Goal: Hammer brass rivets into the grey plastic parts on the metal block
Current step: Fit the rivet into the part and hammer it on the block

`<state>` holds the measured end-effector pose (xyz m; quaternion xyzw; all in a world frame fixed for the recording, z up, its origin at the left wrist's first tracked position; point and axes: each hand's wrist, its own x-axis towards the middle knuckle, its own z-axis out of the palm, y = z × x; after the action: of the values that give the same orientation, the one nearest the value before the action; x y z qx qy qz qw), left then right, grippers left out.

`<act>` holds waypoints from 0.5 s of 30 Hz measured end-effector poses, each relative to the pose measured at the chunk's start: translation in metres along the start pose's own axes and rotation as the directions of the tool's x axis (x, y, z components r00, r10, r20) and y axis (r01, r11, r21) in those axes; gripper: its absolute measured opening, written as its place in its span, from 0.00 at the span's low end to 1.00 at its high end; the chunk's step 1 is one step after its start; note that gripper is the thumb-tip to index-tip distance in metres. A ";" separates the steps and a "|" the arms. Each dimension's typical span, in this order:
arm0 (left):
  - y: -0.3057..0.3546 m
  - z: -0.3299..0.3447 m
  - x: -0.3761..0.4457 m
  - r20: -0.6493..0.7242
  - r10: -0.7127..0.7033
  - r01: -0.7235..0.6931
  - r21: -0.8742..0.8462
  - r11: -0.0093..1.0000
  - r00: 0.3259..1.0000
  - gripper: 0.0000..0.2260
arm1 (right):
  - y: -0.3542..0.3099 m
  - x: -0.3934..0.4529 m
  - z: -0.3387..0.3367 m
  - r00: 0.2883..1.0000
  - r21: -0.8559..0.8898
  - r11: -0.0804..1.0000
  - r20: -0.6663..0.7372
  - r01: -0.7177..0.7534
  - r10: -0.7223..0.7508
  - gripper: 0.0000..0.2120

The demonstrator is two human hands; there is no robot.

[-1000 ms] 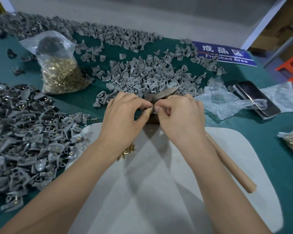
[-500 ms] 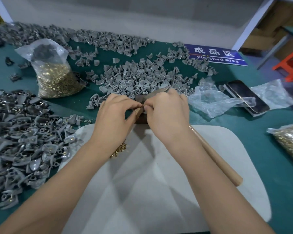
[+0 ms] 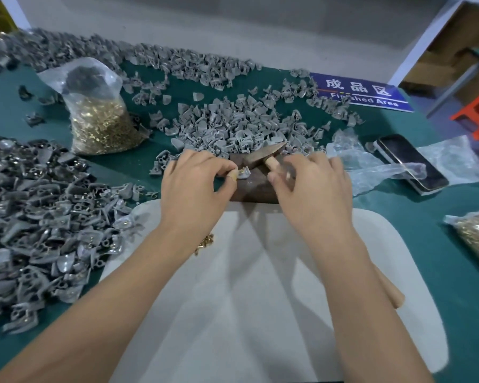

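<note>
The grey plastic part (image 3: 244, 174) sits on the metal block (image 3: 256, 189) with a brass rivet (image 3: 241, 170) seated; your left hand (image 3: 197, 186) pinches it steady. Your right hand (image 3: 313, 189), a moment ago at the part, now curls toward the hammer (image 3: 263, 157) handle without a clear grip. Next: strike squarely.

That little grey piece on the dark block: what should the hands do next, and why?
Probably close the right hand round the hammer and tap. The left hand pinches the grey part on the metal block, a brass rivet seemingly sitting in it.
</note>
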<state>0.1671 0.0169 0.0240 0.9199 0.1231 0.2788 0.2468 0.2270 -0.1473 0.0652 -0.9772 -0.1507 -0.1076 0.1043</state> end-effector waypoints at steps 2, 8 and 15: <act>0.000 0.001 -0.001 0.005 -0.003 0.003 0.001 1.000 1.000 0.04 | 0.001 -0.001 0.002 0.999 0.024 1.000 0.053 -0.005 0.004 0.14; -0.001 0.001 0.000 0.024 0.001 -0.001 -0.003 1.000 1.000 0.05 | 0.002 0.001 0.000 0.994 0.100 0.990 0.049 -0.103 0.099 0.13; 0.000 0.001 -0.003 0.026 0.014 -0.013 -0.039 0.999 1.000 0.05 | 0.022 0.012 -0.021 0.986 0.302 0.950 -0.165 0.084 -0.035 0.13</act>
<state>0.1652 0.0152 0.0220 0.9192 0.1084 0.2708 0.2644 0.2412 -0.1692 0.0843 -0.9325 -0.1861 -0.1627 0.2634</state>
